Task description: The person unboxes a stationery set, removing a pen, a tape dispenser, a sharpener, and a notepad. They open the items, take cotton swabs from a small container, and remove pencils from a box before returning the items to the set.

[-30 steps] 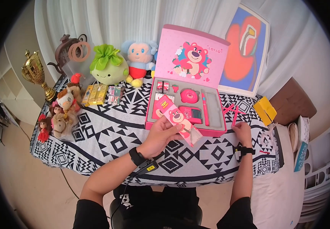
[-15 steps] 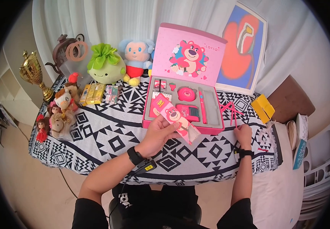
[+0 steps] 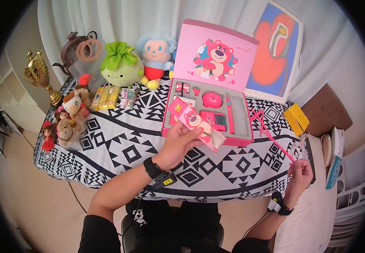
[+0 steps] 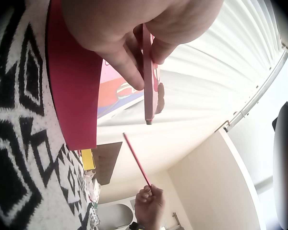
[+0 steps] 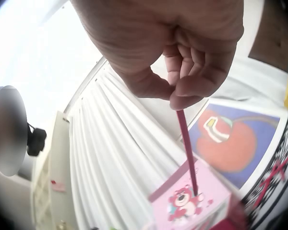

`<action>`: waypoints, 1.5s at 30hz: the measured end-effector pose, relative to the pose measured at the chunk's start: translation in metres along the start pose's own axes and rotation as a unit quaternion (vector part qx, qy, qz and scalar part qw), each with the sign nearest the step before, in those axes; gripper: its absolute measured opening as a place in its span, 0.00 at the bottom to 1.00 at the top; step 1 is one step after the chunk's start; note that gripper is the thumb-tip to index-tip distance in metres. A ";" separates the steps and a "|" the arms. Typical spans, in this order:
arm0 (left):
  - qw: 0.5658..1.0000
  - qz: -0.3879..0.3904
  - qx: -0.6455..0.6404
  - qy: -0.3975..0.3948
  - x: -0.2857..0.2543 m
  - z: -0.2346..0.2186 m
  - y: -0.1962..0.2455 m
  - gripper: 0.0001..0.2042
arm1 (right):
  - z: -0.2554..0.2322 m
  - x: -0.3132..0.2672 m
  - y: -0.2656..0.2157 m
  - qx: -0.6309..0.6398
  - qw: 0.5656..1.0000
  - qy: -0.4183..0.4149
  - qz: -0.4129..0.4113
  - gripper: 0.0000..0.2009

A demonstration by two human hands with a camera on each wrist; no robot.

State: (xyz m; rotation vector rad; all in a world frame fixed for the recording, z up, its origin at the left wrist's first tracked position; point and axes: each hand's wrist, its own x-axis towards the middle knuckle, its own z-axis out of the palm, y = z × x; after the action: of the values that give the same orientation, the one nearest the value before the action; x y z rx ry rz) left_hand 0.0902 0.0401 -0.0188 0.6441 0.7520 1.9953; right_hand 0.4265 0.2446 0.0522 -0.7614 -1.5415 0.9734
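Observation:
My left hand (image 3: 175,146) grips a flat pink carton (image 3: 188,119) printed with a bear and "Toy Story", its clear end pointing down to the right. It is held over the front edge of the open pink gift box (image 3: 237,142). Off to the right, my right hand (image 3: 299,173) pinches a slim pink pencil (image 5: 186,146) by one end, and the far end points toward the box. A few more pink pencils (image 3: 257,116) lie crossed on the cloth beside the box.
Inside the box sit a round pink case (image 3: 212,100) and a pink pen (image 3: 230,116). Plush toys (image 3: 122,71), a gold trophy (image 3: 37,76) and small dolls (image 3: 48,138) stand at the left. A yellow box (image 3: 296,119) is at the right edge, and a painting (image 3: 275,52) leans behind.
My right hand has moved right and toward me from beside the box, pulling one pencil away from the others. The left hand still holds the carton near the box's front edge.

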 end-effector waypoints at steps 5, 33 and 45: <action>1.000 -0.002 0.006 -0.001 0.000 -0.001 0.000 0.16 | 0.041 -0.040 0.002 0.089 0.988 -0.123 0.039 0.03; 1.000 0.001 0.013 0.001 -0.001 0.002 -0.002 0.14 | 0.128 -0.082 -0.003 0.053 0.956 -0.269 0.102 0.03; 0.999 -0.036 0.002 -0.030 -0.003 -0.001 -0.004 0.14 | 0.162 -0.086 0.014 0.132 0.935 -0.317 0.091 0.13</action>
State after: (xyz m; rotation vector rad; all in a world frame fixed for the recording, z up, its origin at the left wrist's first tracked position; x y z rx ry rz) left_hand 0.0932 0.0393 -0.0226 0.6664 0.7330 1.9004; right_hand 0.2832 0.1468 -0.0081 -0.4128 -1.8448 1.6417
